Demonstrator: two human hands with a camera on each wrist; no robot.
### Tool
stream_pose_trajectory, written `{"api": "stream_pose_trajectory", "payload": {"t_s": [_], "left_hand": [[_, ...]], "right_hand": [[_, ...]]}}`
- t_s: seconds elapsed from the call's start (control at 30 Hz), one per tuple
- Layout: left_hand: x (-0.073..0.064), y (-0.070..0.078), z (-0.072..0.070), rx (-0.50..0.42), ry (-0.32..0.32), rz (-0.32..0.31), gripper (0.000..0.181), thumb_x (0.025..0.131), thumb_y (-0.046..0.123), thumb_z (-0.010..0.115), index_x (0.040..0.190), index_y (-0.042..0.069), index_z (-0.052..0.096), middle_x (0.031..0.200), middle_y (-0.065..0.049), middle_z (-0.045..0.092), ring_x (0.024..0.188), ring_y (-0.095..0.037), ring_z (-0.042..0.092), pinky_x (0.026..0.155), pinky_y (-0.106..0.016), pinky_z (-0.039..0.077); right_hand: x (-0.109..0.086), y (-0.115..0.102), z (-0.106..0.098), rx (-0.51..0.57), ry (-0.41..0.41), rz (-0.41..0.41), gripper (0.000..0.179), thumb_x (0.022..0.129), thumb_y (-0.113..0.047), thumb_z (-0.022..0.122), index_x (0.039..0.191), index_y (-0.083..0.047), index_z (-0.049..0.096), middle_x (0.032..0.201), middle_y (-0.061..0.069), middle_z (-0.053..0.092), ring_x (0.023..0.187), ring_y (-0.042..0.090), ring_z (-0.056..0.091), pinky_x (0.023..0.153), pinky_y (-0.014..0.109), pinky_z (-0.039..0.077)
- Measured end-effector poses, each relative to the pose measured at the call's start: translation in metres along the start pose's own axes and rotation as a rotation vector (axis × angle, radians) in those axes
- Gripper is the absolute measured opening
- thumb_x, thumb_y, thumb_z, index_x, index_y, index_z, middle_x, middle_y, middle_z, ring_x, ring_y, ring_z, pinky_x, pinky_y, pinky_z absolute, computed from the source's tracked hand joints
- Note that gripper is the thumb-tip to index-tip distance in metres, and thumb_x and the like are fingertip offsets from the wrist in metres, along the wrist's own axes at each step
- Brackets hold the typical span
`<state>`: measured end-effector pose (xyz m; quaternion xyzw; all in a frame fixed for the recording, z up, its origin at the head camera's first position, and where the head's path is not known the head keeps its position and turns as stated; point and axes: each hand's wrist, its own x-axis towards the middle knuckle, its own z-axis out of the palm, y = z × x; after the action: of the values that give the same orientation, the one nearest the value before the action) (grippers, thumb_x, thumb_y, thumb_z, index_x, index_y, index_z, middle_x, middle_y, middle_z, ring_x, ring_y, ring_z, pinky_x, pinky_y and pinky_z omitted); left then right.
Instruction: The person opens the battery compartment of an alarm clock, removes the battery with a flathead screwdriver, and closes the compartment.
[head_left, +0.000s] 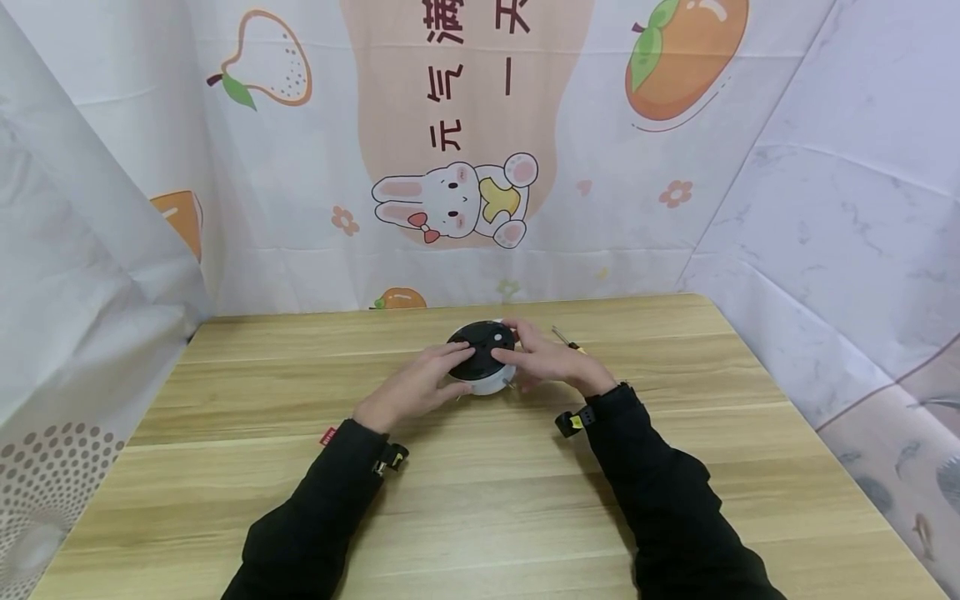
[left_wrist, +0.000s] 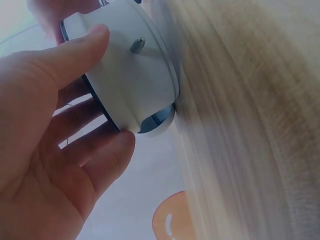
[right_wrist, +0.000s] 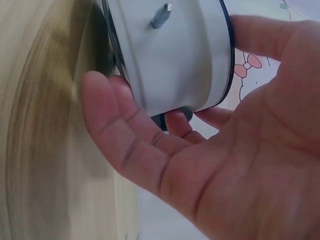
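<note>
A round alarm clock (head_left: 483,384) with a white case and a black back lies back-up on the table. Metal pegs stick out of its side, seen in both wrist views. From the left, my left hand (head_left: 420,383) holds it: the thumb lies along the white case (left_wrist: 127,75) and the fingers reach over the black back. On the right side, my right hand (head_left: 547,358) grips it, with the thumb on the black back and the other fingers around the case (right_wrist: 175,60). The dial is hidden underneath.
Behind my right hand lies a screwdriver (head_left: 567,339), its handle partly hidden. The wooden table (head_left: 480,517) ends at a printed cloth backdrop (head_left: 300,183), and cloth also hangs on both sides. A red tag (head_left: 327,436) shows beside the left sleeve.
</note>
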<state>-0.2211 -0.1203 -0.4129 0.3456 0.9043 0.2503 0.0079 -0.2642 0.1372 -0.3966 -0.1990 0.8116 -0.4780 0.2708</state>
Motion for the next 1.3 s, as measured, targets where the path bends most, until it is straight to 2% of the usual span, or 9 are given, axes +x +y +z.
{"api": "stream_pose_trajectory", "payload": {"t_s": [0.13,0.27,0.43,0.5,0.57,0.73,1.07,1.3], "left_hand": [[0.001,0.000,0.000,0.026,0.005,0.003,0.058,0.099,0.029,0.069,0.146,0.000,0.053,0.153,-0.018,0.046,0.143,-0.033,0.040,0.116,-0.046,0.034],[0.001,0.001,0.000,0.066,0.009,0.013,0.058,0.098,0.030,0.070,0.145,0.000,0.055,0.151,-0.017,0.049,0.142,-0.032,0.042,0.115,-0.046,0.036],[0.001,0.002,-0.001,0.094,0.016,0.028,0.055,0.096,0.028,0.072,0.141,0.000,0.059,0.148,-0.018,0.052,0.141,-0.034,0.044,0.114,-0.046,0.037],[0.001,0.002,-0.002,0.100,0.016,0.027,0.053,0.096,0.028,0.072,0.140,0.000,0.060,0.147,-0.018,0.053,0.140,-0.034,0.044,0.114,-0.046,0.037],[0.001,0.002,-0.002,0.104,0.016,0.026,0.053,0.096,0.028,0.073,0.140,0.000,0.060,0.147,-0.017,0.053,0.140,-0.034,0.044,0.113,-0.046,0.038],[0.001,0.003,-0.005,0.105,0.010,0.023,0.054,0.095,0.029,0.074,0.139,0.001,0.061,0.146,-0.016,0.054,0.139,-0.034,0.045,0.113,-0.046,0.039],[-0.001,0.006,-0.008,0.084,0.019,0.007,0.055,0.090,0.034,0.079,0.133,0.002,0.067,0.139,-0.014,0.061,0.133,-0.031,0.051,0.110,-0.044,0.042],[-0.002,0.005,-0.008,0.051,0.026,-0.024,0.060,0.089,0.038,0.080,0.135,0.003,0.065,0.138,-0.012,0.060,0.132,-0.027,0.051,0.110,-0.041,0.043]], "right_hand": [[0.000,0.002,0.000,-0.009,-0.014,-0.001,0.070,0.108,-0.030,0.050,0.159,-0.009,0.006,0.155,0.024,0.020,0.096,0.037,0.057,0.077,0.049,0.059],[0.002,0.005,-0.001,-0.018,-0.021,0.011,0.071,0.107,-0.024,0.053,0.159,-0.008,0.007,0.149,0.024,0.029,0.091,0.034,0.060,0.079,0.047,0.059],[0.005,0.010,0.001,-0.039,-0.035,0.037,0.071,0.106,-0.022,0.055,0.159,-0.010,0.009,0.121,0.022,0.052,0.086,0.028,0.061,0.079,0.043,0.059],[0.005,0.010,0.002,-0.056,-0.037,0.041,0.071,0.106,-0.023,0.055,0.158,-0.011,0.009,0.109,0.019,0.055,0.084,0.026,0.061,0.077,0.041,0.059],[0.005,0.009,0.002,-0.075,-0.034,0.044,0.071,0.106,-0.024,0.055,0.158,-0.011,0.010,0.104,0.018,0.056,0.084,0.027,0.061,0.077,0.041,0.059],[0.003,0.007,0.000,-0.109,-0.033,0.045,0.071,0.105,-0.026,0.056,0.158,-0.012,0.011,0.107,0.017,0.055,0.085,0.028,0.061,0.076,0.041,0.058],[0.000,0.004,-0.003,-0.163,-0.057,0.057,0.070,0.103,-0.027,0.060,0.156,-0.010,0.017,0.129,0.019,0.050,0.095,0.029,0.062,0.078,0.042,0.057],[-0.003,0.001,-0.002,-0.196,-0.058,0.046,0.075,0.103,-0.030,0.061,0.159,-0.009,0.017,0.134,0.021,0.049,0.091,0.033,0.061,0.078,0.044,0.054]]}}
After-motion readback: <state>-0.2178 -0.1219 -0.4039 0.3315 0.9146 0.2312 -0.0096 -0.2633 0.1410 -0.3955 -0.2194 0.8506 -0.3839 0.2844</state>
